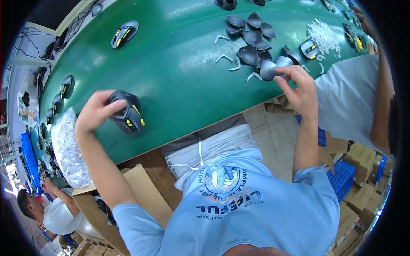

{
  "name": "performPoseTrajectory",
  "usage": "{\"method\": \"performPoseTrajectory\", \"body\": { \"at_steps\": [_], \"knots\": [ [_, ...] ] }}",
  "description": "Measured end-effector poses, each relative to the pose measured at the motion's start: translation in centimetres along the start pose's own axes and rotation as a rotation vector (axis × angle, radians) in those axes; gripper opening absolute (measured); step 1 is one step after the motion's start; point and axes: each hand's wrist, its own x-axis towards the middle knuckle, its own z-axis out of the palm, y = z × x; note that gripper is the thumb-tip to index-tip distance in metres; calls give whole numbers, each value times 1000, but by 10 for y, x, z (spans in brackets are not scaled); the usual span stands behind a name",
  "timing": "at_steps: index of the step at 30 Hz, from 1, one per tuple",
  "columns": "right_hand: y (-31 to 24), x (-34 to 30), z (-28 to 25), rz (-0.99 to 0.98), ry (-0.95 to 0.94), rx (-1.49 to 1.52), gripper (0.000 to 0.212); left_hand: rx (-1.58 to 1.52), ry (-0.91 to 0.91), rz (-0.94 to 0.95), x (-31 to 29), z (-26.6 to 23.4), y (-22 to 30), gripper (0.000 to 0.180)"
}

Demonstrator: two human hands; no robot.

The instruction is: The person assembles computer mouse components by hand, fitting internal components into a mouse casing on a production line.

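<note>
A dark computer mouse [126,112] with yellow side buttons is in my left hand [99,110], slightly blurred, just above the green table. My left thumb lies across its top, and the fingers wrap behind it. Over on the right, my right hand [301,87] has thumb and forefinger at the edge of a grey curved shell [267,70], pinching it at the near end of a pile. Several more dark curved shells [253,38] lie in that pile. White angled strips [254,77] are scattered beside them.
Another mouse [124,34] sits at the far left, and one [309,49] lies near a heap of white strips [323,34]. A clear plastic bag [68,147] is at the left edge. A co-worker's sleeve [348,91] is close on the right. Cardboard boxes [145,187] stand below the table [183,98].
</note>
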Motion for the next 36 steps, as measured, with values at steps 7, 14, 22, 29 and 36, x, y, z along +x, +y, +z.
{"method": "performPoseTrajectory", "body": {
  "at_steps": [7, 14, 22, 29, 36],
  "knots": [
    [35, 12, 26, -7, -46, -341, 48, 404, 132, 69, 84, 13, 0, 54],
    [34, 2, 12, 201, -89, 65, 19, 734, 702, 159, 44, 90, -12, 93],
    [-86, 25, 114, 146, -519, 873, 19, 484, 677, 423, 6, 162, -22, 67],
    [-85, 41, 159, -139, -500, 299, 39, 435, 698, 508, 10, 177, -33, 70],
    [-85, 43, 163, -613, -567, 217, 58, 410, 745, 510, 14, 182, -37, 72]
  ]
}}
